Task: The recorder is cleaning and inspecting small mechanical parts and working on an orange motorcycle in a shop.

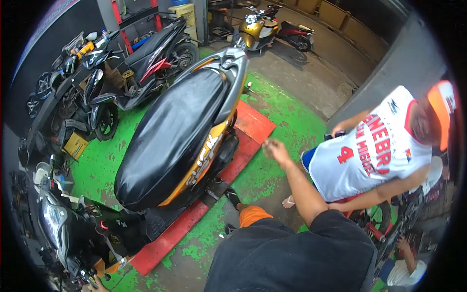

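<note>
A black and orange scooter stands before me, with its long black seat (170,131) on top and an orange side panel (194,165). At the lower left edge, part of my left hand (99,285) shows at the scooter's handlebar (87,276), and its fingers seem to wrap round the grip. My right arm reaches forward, away from the seat's right side. In the air over the green floor, my right hand (276,151) is closed with its fingers curled. Whether something small is in it I cannot make out.
Under the scooter lies a red lift platform (170,236). A person in a white jersey (360,151) stands close on my right, holding a dark object (335,134). Parked scooters (141,63) line the left; a gold scooter (253,31) stands at the back. Another person (406,265) is at lower right.
</note>
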